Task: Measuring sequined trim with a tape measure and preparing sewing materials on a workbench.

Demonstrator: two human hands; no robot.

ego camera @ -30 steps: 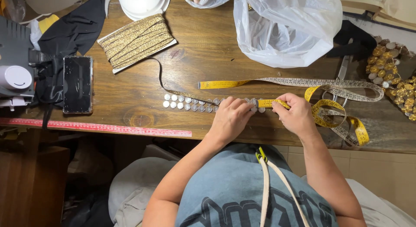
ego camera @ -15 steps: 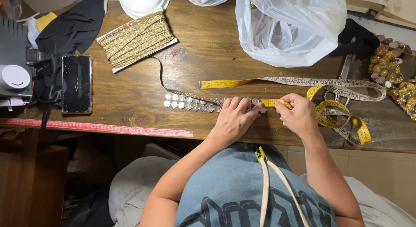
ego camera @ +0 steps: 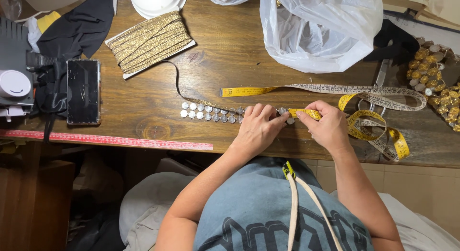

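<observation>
A strip of silver round-studded trim (ego camera: 208, 113) lies along the front of the wooden table (ego camera: 143, 95), with a thin dark cord running up from its left end. My left hand (ego camera: 258, 128) presses down on the strip's right end, fingers flat over the studs. My right hand (ego camera: 328, 128) pinches the end of a yellow measuring tape (ego camera: 373, 124) against the trim next to the left fingertips. The tape loops to the right and runs back left across the table above the hands.
A card wound with gold ribbon (ego camera: 149, 41) lies at the back left, near a black phone (ego camera: 83, 90) and a dark machine (ego camera: 17, 71). A white plastic bag (ego camera: 318, 25) sits at the back, gold beaded trim (ego camera: 438, 78) at the right, scissors (ego camera: 378, 88) under the tape, a red ruler (ego camera: 105, 140) along the front edge.
Both hands stay on the trim and tape; the left fingers have shifted slightly along the studs. Nothing else has moved.
</observation>
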